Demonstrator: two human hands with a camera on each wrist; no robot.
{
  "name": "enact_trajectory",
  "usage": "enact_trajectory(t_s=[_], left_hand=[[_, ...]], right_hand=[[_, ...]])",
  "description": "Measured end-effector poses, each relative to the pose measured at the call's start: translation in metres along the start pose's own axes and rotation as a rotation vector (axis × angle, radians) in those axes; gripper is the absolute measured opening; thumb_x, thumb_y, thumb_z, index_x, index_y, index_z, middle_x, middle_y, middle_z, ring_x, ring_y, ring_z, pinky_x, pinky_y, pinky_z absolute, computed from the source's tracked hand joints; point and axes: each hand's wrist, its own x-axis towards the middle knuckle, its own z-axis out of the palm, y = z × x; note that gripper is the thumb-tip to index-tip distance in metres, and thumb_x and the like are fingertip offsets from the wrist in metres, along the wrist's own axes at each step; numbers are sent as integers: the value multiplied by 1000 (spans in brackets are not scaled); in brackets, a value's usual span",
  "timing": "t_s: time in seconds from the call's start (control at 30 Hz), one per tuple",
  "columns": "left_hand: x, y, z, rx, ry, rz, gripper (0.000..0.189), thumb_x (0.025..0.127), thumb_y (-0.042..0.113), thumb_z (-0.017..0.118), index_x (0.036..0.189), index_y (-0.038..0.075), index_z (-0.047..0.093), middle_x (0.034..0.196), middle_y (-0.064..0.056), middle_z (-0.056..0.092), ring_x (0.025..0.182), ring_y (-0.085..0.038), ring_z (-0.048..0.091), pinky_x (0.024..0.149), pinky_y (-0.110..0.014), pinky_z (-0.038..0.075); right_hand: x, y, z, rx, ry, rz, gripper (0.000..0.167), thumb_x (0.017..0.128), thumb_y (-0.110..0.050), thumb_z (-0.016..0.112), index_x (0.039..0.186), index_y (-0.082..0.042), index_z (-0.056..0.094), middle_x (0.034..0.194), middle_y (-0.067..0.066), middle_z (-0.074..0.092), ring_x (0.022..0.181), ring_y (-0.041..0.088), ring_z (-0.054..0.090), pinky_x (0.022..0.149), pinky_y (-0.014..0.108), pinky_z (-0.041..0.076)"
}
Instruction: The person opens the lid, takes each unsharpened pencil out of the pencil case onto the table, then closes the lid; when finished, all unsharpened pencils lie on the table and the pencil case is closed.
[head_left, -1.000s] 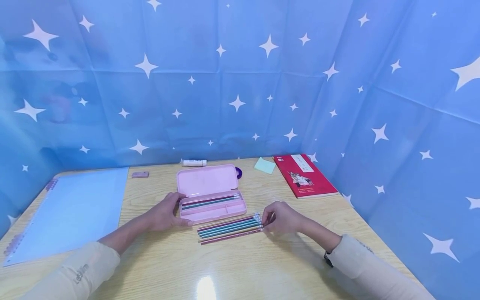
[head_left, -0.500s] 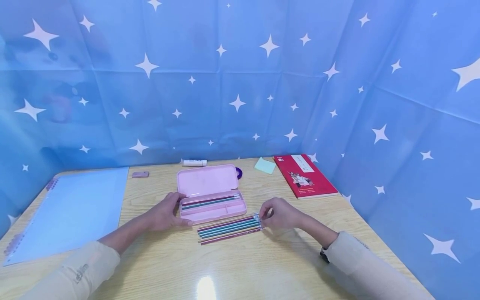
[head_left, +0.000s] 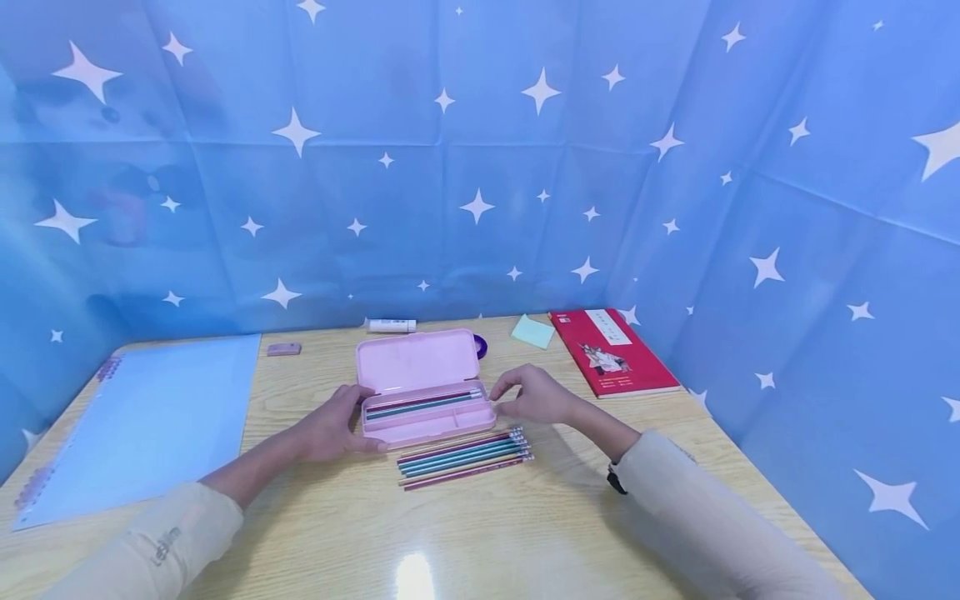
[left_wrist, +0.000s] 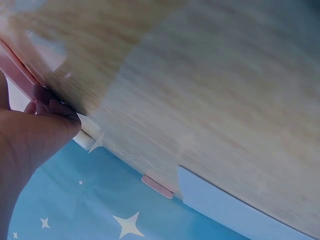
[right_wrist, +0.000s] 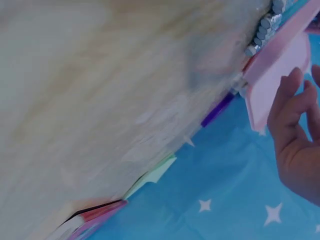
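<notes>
Loose pencils (head_left: 465, 455): side by side on the table (head_left: 510, 533), eraser ends to the right and now in full view.
Left hand (head_left: 328, 429): grips the left end of the pink pencil case (head_left: 417, 360), thumb on the near side, as it did a second earlier.
Right hand (head_left: 536, 396): has moved from the eraser ends to the case's right end, thumb and forefinger bent and parted; contact cannot be told.
Open case: just beyond the row, the stored pencils (head_left: 420, 406) unchanged in its far compartment.
Far right: a red booklet (head_left: 611, 354), a green note (head_left: 532, 332) to its left.
</notes>
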Motion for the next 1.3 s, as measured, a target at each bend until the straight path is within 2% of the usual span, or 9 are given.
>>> enact_trajectory(t_s=[0.13,0.33,0.47,0.73,1.07,1.3], left_hand=[[0,0,0,-6,2,5,103,74,57,81,146,-1,34,137,-17,43,133,-36,41,116,-54,27],[-1,0,0,-7,3,8,101,75,55,82,145,-1,36,137,-17,44,132,-36,41,116,-55,28],[-1,-1,1,-9,1,5,101,75,56,81,145,-1,35,138,-17,43,132,-36,41,116,-55,28],[0,-1,5,-25,2,-5,102,72,59,81,144,3,36,138,-14,43,133,-33,40,117,-53,27],[0,0,3,-7,0,-17,105,72,61,81,146,2,35,139,-15,42,134,-33,40,117,-52,28],[0,1,1,-4,9,-2,102,74,57,81,145,0,36,138,-17,43,133,-36,41,116,-54,28]], right_hand=[[16,-3,3,-13,27,7,15,89,-6,72,103,-1,74,104,8,72,90,29,63,69,29,54],[39,-2,11,-42,34,34,13,89,-5,72,102,-5,76,105,4,72,106,25,63,86,33,54],[50,0,18,-64,18,56,12,88,-5,74,99,-6,77,101,1,72,101,19,62,86,33,53],[62,1,25,-114,-39,65,12,85,-1,75,97,-3,77,88,-1,71,82,15,58,75,26,48],[69,1,26,-120,-60,93,11,85,-1,77,93,-8,78,88,-3,71,84,13,61,80,27,54],[71,1,27,-186,-62,38,10,86,2,75,92,-6,76,86,-2,70,81,12,62,79,27,55]])
